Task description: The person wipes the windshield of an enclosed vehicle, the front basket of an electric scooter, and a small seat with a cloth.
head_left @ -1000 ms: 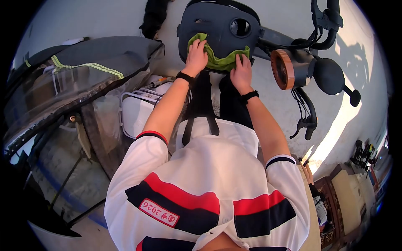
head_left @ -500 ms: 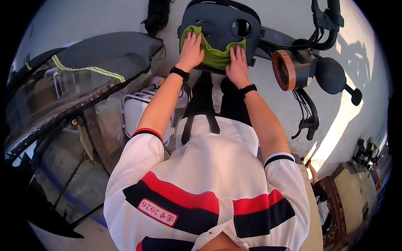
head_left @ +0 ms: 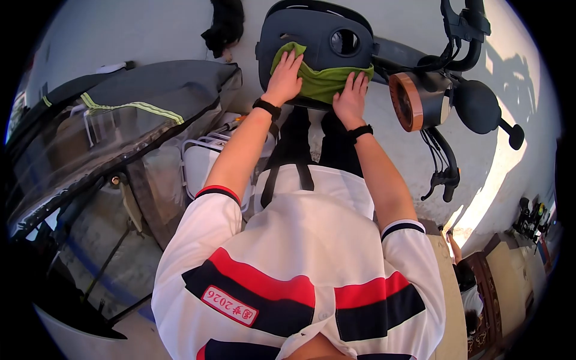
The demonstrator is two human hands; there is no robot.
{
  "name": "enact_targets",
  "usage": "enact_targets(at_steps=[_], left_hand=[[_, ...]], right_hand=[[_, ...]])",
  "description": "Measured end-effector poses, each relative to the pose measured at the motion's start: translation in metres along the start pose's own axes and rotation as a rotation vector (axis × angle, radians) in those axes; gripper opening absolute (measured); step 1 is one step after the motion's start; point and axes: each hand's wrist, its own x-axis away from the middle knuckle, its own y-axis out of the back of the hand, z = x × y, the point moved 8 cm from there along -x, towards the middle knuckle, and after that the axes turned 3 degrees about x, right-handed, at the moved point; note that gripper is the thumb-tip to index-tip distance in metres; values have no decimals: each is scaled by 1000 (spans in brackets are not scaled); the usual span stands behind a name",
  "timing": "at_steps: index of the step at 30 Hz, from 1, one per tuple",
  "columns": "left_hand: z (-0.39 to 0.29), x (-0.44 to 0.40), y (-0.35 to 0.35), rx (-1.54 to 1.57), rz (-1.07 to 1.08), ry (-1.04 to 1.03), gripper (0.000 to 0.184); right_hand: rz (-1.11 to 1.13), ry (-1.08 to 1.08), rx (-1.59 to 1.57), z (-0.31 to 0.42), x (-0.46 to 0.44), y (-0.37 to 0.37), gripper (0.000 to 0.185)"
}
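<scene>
A green cloth (head_left: 324, 84) lies along the lower part of a dark grey panel (head_left: 318, 30) with a round opening, which looks like part of a scooter. Flat on the cloth's left end is my left hand (head_left: 285, 78), fingers stretched out. My right hand (head_left: 350, 103) rests at its right end, fingers also extended. Both palms face the panel, so their undersides are hidden. The cloth is creased between the hands, its upper left corner standing up near my left fingertips.
To the right are a round copper-rimmed lamp (head_left: 407, 103) and handlebars (head_left: 447, 180). A grey cover with clear plastic (head_left: 144, 90) stands at left, near a white container (head_left: 201, 165). A black animal (head_left: 224, 27) is on the floor. Another person (head_left: 471, 300) is at lower right.
Both hands have shifted a little to the right and downward over the panel. The cloth has moved with them and now reaches farther toward the panel's right edge.
</scene>
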Motion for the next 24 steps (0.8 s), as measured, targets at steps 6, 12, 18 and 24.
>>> enact_targets(at_steps=[6,12,18,24], left_hand=[[25,25,14,-21,-57,123,74],[29,40,13,-36,-43,201,74],[18,37,14,-35,-21,177,70],[-4,26,-2,-19,34,37,62]], right_hand=[[0,159,-47,34,-17,6,73],[96,406,-74,67,-30,-5,66],[61,376,-109,51,-22,1,63],[-27,271,-120,11,-3,5,65]])
